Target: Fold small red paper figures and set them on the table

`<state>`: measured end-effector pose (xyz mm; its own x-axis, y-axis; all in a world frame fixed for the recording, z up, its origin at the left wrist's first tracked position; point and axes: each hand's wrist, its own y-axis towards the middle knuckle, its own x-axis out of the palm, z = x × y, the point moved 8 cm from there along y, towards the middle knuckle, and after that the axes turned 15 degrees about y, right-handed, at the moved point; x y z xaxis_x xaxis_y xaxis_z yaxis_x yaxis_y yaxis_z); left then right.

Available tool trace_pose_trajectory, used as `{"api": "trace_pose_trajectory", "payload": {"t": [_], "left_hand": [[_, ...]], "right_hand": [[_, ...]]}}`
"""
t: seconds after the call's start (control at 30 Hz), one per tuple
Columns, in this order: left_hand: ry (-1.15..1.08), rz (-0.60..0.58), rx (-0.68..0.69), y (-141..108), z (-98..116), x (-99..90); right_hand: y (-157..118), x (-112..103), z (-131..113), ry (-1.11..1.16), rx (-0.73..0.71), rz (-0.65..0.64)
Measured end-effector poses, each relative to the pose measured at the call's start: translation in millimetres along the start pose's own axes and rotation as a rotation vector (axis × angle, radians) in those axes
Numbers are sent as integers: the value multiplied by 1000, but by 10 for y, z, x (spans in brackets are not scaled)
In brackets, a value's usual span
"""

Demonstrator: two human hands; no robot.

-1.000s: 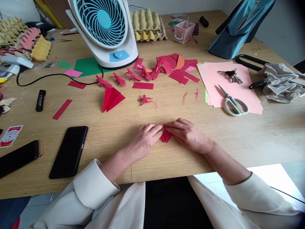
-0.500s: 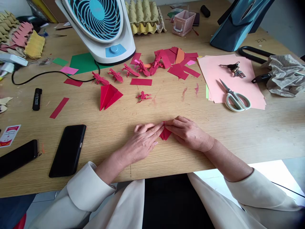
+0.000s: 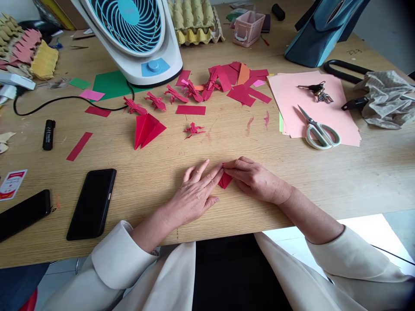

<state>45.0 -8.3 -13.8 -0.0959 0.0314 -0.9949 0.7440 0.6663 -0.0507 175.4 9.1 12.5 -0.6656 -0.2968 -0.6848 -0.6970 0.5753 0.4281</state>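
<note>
A small folded red paper point(image 3: 225, 180) lies on the table between my hands, its upper part partly covered by my fingertips. My left hand point(image 3: 197, 191) rests flat with fingers spread, the fingertips touching the paper's left edge. The fingers of my right hand point(image 3: 256, 179) are pressed together on the paper's upper right corner. Farther off are a larger folded red paper point(image 3: 147, 131) and a small red folded figure point(image 3: 194, 130). Several more red folded figures, one of them point(image 3: 156, 102) near the fan, stand in a row behind.
A white fan point(image 3: 152, 56) stands at the back. Scissors point(image 3: 319, 129) lie on pink sheets point(image 3: 292, 93) at the right. Left of my hands are a black phone point(image 3: 91, 204), another phone point(image 3: 26, 214) and a black marker point(image 3: 49, 134). Red paper strips point(image 3: 190, 110) lie about.
My left hand's fingers have spread wider, with the thumb and one finger moved away from the others. My right hand has stayed nearly still. The view has shifted slightly.
</note>
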Motion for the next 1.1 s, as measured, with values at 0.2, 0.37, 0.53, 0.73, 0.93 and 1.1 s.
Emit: {"api": "trace_pose_trajectory", "payload": {"t": [0.2,0.37,0.53,0.73,0.93,1.1], "left_hand": [[1,25,-18,14,25,-12],[6,35,-2,15,20,-34],[10,16,7,2,17,-27],[11,0,25,-4,17,-43],[5,-26,34,6,25,-35],[4,-29,37,2,34,-16]], "right_hand": [[13,-18,-11,12,17,-5],[-14,-69,15,42,29,-10],[-74,-129,35,26,-24,-77],[-131,-172,104,39,-19,-91],[-146,-150,136,64,4,-87],[-137,-150,150,92,36,-85]]}}
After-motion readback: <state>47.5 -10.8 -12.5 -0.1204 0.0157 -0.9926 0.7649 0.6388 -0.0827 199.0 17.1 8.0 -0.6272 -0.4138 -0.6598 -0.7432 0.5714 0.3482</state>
